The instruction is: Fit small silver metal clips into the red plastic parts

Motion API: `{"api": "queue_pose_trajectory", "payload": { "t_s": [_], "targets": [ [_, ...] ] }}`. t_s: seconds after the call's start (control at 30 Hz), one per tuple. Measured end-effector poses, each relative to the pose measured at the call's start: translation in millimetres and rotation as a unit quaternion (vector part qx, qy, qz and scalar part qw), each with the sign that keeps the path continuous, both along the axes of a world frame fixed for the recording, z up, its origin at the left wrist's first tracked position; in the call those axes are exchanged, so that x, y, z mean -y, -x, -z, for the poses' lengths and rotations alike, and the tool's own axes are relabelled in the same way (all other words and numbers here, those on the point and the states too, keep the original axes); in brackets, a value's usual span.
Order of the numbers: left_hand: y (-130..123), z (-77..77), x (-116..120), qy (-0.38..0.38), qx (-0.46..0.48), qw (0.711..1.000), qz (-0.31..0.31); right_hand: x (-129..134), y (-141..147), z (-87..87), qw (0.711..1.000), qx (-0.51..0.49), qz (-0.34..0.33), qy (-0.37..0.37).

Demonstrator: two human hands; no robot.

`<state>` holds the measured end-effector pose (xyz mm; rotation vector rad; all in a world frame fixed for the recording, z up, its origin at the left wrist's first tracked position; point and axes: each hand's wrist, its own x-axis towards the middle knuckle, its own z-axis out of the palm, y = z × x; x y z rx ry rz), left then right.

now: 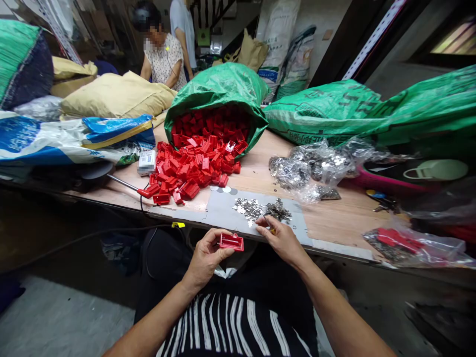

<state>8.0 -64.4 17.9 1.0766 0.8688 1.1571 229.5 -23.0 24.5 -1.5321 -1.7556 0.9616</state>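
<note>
In my left hand (pixel 210 255) a small red plastic casing (pixel 231 242) is held between thumb and fingers, its hollow side facing me. My right hand (pixel 278 240) is closed at the table's front edge, beside the small metal parts. A thin tool with a yellow part (pixel 272 231) shows between its fingers; the kind cannot be made out. Just beyond lie a pile of flat silvery metal pieces (pixel 248 209) and a pile of darker small metal parts (pixel 278 210), both on a grey sheet (pixel 219 210).
Red casings (pixel 197 163) spill from a green woven sack (pixel 223 82) across the table. Clear bags of metal parts (pixel 312 166) lie to the right, near a pale green cup (pixel 442 170). Full sacks (pixel 115 96) line the back left. Two people stand beyond the table.
</note>
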Motion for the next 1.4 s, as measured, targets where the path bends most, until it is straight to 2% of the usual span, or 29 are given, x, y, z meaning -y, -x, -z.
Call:
{"api": "queue_pose_trajectory", "payload": {
  "t_s": [0.07, 0.17, 0.3, 0.43, 0.7, 0.83, 0.93, 1.0, 1.13, 1.23, 1.4],
  "targets": [
    [-0.2, -2.2, -0.4, 0.028, 0.022, 0.999, 0.0, -9.0, -2.2, -0.2, 0.989, 0.126, 0.018, -0.07],
    [-1.3, -3.7, -0.4, 0.052, 0.052, 0.997, -0.003, -14.5, 1.6, 1.2, 0.97, 0.22, 0.023, -0.097],
    [-2.5, -2.9, -0.5, 0.068, 0.093, 0.993, -0.007, -14.9, 8.8, 2.7, 0.955, 0.276, 0.042, -0.096],
    [-2.4, -1.6, -1.4, 0.081, 0.112, 0.99, -0.008, -16.3, 8.3, 3.4, 0.956, 0.277, 0.047, -0.089],
    [-4.1, -2.2, -3.7, 0.087, 0.099, 0.991, -0.011, -17.6, 0.5, -2.8, 0.97, 0.223, 0.041, -0.084],
    [-6.7, -1.5, -6.9, 0.076, 0.098, 0.992, -0.022, -18.8, -2.9, -6.8, 0.978, 0.183, 0.062, -0.082],
    [-8.0, -2.2, -10.4, 0.055, 0.09, 0.994, -0.039, -17.3, -0.3, -8.6, 0.993, 0.061, 0.072, -0.064],
    [-8.1, -3.0, -12.5, 0.039, 0.061, 0.996, -0.042, -13.0, 5.7, -10.5, 0.998, -0.052, 0.038, -0.006],
    [-8.0, -5.3, -14.3, 0.01, -0.001, 0.999, -0.037, 1.7, 23.0, -15.4, 0.974, -0.194, -0.053, 0.102],
    [-9.1, -8.1, -12.9, 0.005, -0.025, 0.999, -0.024, 10.5, 32.4, -17.1, 0.966, -0.215, -0.076, 0.124],
    [-11.7, -13.1, -9.6, 0.009, -0.035, 0.999, -0.007, 14.6, 35.9, -14.9, 0.973, -0.196, -0.072, 0.101]
  ]
}}
